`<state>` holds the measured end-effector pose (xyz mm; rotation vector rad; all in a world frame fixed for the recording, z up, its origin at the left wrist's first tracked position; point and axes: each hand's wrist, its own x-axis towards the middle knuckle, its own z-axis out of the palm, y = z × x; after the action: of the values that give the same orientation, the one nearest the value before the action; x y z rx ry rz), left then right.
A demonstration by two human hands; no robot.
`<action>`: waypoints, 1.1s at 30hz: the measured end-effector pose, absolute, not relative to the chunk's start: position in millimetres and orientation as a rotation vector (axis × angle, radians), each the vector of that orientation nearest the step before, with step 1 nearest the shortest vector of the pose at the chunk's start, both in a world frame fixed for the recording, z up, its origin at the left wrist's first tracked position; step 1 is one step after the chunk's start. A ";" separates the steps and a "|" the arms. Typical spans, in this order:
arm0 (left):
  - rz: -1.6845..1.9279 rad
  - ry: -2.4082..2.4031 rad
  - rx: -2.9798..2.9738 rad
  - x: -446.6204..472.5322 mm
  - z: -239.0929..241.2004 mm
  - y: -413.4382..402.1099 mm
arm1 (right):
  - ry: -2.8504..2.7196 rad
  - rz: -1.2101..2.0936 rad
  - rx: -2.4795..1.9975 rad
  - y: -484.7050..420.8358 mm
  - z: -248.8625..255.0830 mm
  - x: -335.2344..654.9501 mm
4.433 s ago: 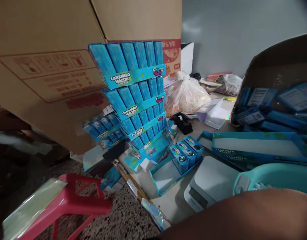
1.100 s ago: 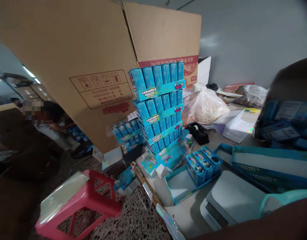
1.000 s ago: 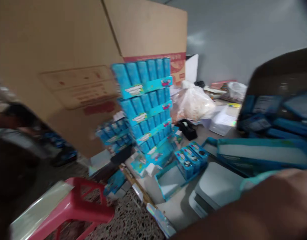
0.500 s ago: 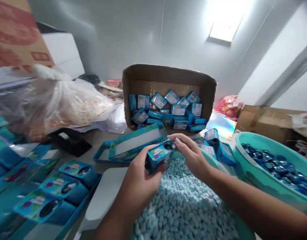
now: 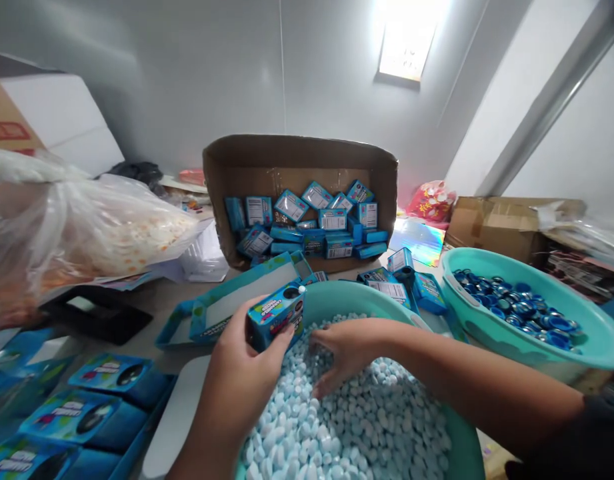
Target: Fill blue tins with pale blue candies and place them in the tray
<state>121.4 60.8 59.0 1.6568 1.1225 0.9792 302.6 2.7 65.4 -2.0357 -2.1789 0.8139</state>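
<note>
My left hand [image 5: 244, 363] is closed around a small blue printed candy box [image 5: 275, 312], tilted, with a dark round hole in its top. One pale candy [image 5: 301, 290] sits at the corner of that top. My right hand [image 5: 344, 350] reaches into a heap of pale blue and white candies [image 5: 307, 433], thumb and fingers apart, some fingertips sunk among them. The heap fills a turquoise tub [image 5: 357, 297] below both hands. Behind the left hand lies an open blue display tray [image 5: 251, 287].
A cardboard carton [image 5: 301, 150] holding several blue boxes stands at the back. On the right, a turquoise basin [image 5: 451, 293] contains shiny blue lids [image 5: 517, 307]. Several blue boxes [image 5: 81, 410] sit in a tray at left, near a tied plastic bag [image 5: 101, 220] and a black holder [image 5: 91, 313].
My right hand has left the top of the box and come down into the candies. The left hand still grips the box, now lower and farther left in view. The camera view has turned right.
</note>
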 end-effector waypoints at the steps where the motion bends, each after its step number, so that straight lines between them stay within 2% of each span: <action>1: 0.955 1.130 1.675 121.4 60.0 59.9 | -2.124 0.847 -1.976 2.9 62.9 303.3; 5: 0.887 1.144 1.715 121.8 64.8 56.6 | -2.128 0.916 -1.809 0.9 58.1 303.0; 12: 0.837 1.105 1.736 120.5 69.8 53.9 | -2.157 0.704 -1.761 4.5 72.1 315.5; 18: 0.760 1.092 1.749 121.3 63.2 55.2 | -1.761 0.506 -1.856 14.0 76.8 329.6; 26: 0.533 0.946 1.876 121.9 61.6 51.7 | -1.075 0.851 -1.294 16.3 87.0 312.1; 33: 0.376 0.765 1.898 120.8 68.3 45.9 | -0.835 0.883 -1.014 17.6 84.7 291.6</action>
<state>120.8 45.9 68.3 1.8977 0.7649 0.3761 291.6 17.6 84.7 -1.0142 -0.8352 0.8831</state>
